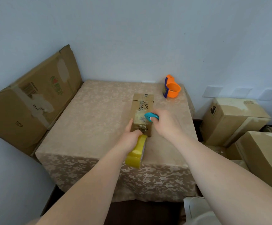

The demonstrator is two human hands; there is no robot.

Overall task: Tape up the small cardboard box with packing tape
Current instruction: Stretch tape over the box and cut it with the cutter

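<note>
Head view: A small cardboard box (pixel 142 111) lies lengthwise near the centre of the worktop (pixel 89 120), which is covered by a beige floral cloth. Clear tape covers the near part of the box top. The left hand (pixel 129 137) grips a yellow packing tape roll (pixel 137 152) just beside the near end of the box, fingers resting against the box's left side. The right hand (pixel 163 123) is closed around a teal cutter (pixel 151 116) held at the box's top right edge. An orange tape dispenser (pixel 171 86) stands at the far right corner. Flattened cardboard (pixel 29 101) leans against the wall on the left; stacked cartons (pixel 234 120) sit on the right.
</note>
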